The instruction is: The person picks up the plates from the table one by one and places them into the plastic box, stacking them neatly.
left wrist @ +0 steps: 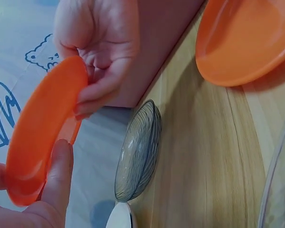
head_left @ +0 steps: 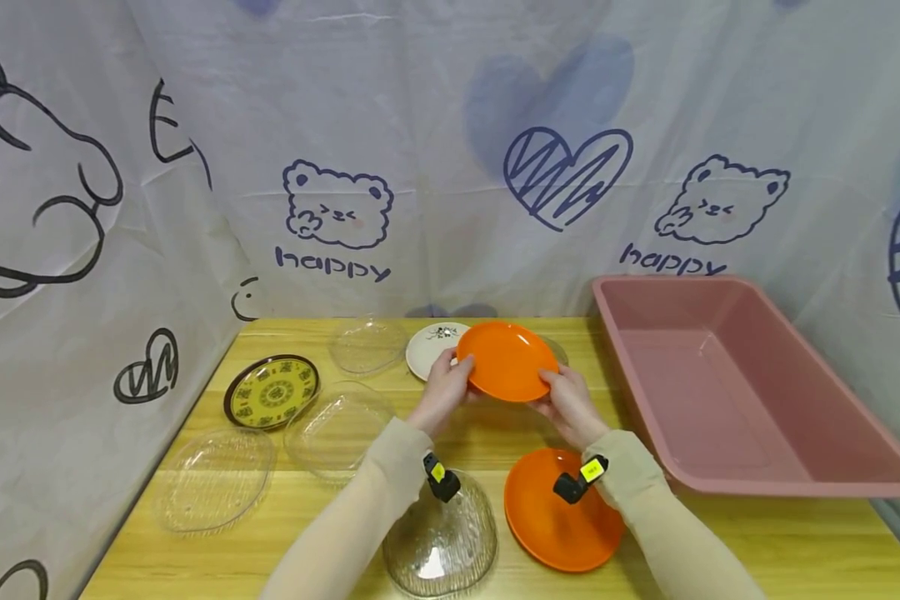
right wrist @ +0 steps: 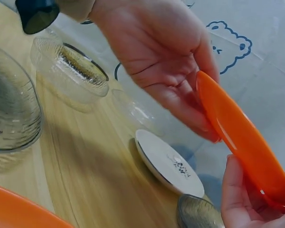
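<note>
An orange plate (head_left: 507,362) is held tilted above the table, gripped at its rim from both sides. My left hand (head_left: 446,388) pinches its left edge, thumb on the upper face. On the opposite edge, my right hand (head_left: 572,407) grips it the same way, fingers underneath. In the right wrist view, a white plate (right wrist: 167,164) with a dark floral print lies beyond the hands. Beside it stands a smoky glass dish (left wrist: 138,152), mostly hidden behind the orange plate in the head view. Below the right wrist lies another orange plate (head_left: 551,521).
A large pink basin (head_left: 708,408) stands at the right. Left on the wooden table are a yellow patterned plate (head_left: 273,392) with a dark rim and several clear dishes, one (head_left: 217,479) near the left edge. A smoky ribbed dish (head_left: 446,550) lies in front. A printed curtain (head_left: 435,150) hangs behind.
</note>
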Available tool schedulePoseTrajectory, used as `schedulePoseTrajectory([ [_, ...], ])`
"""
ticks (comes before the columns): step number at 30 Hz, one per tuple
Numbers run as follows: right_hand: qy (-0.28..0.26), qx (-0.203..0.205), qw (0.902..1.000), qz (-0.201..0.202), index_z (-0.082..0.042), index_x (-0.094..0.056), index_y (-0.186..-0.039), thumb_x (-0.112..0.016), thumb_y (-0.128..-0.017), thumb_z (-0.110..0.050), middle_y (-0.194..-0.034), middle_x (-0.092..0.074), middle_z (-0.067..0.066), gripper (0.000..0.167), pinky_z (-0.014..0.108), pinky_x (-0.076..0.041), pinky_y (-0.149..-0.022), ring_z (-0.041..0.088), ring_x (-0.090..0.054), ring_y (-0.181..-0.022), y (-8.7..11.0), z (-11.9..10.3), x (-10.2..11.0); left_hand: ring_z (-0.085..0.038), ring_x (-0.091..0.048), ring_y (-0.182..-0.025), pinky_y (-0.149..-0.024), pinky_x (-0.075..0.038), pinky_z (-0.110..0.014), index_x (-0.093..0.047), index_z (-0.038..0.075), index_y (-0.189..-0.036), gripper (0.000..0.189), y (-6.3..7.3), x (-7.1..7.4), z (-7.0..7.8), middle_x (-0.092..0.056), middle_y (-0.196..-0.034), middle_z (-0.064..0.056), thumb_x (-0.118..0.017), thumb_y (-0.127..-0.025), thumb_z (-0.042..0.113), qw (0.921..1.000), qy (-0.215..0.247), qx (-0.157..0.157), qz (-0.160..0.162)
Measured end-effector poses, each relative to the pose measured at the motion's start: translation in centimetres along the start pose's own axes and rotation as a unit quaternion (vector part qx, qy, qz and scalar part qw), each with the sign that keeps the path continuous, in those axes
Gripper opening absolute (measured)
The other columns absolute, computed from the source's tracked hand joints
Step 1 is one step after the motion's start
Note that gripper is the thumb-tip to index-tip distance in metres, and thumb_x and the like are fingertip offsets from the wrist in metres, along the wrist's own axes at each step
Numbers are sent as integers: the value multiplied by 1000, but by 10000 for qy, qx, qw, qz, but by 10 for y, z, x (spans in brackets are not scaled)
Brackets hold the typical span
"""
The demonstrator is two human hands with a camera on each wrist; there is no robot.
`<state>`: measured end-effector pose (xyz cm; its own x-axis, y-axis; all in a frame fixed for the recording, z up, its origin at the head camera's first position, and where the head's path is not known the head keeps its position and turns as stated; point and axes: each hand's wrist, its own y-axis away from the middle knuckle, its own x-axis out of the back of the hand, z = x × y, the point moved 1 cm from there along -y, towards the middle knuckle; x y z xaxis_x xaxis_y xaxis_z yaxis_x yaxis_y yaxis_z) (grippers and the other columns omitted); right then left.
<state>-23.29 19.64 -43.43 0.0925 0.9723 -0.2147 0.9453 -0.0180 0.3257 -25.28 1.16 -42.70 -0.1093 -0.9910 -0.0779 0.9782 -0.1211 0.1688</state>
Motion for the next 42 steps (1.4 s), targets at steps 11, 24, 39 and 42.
schedulePoseTrajectory([
  [11,-211,-12,9997,88,6,-23,-154,-34,-107,-12,-109,-57,4,52,20,-59,-74,5,-66,-82,4,-22,10,-19,-73,-88,-93,-61,-45,-38,3,-148,46,0,1,5,-59,-125,-20,-34,-111,29,9989,347,90,-315],
  [24,-525,261,9983,74,-3,-14,-161,-30,-108,-13,-119,-49,-2,57,19,-58,-79,6,-58,-100,13,-78,47,-33,-66,-113,-92,-61,-42,-33,12,-156,50,1,-23,25,-59,-139,-17,-33,-110,34,9884,-1036,-653,-899],
  [39,-556,180,9976,379,-11,-7,-164,-46,-107,-23,-115,-50,-7,69,22,-62,-75,7,-61,-94,25,-102,134,-22,-69,-110,-92,-57,-31,-49,13,-147,43,13,-87,37,-65,-134,-8,-41,-107,27,9119,-3375,-2022,-1166],
  [42,-501,148,9974,488,-12,-8,-163,-45,-107,-23,-115,-50,-7,69,23,-63,-75,7,-62,-91,26,-102,153,-18,-69,-107,-89,-57,-28,-50,14,-146,42,17,-101,34,-64,-134,-6,-41,-107,26,8869,-3866,-2203,-1241],
])
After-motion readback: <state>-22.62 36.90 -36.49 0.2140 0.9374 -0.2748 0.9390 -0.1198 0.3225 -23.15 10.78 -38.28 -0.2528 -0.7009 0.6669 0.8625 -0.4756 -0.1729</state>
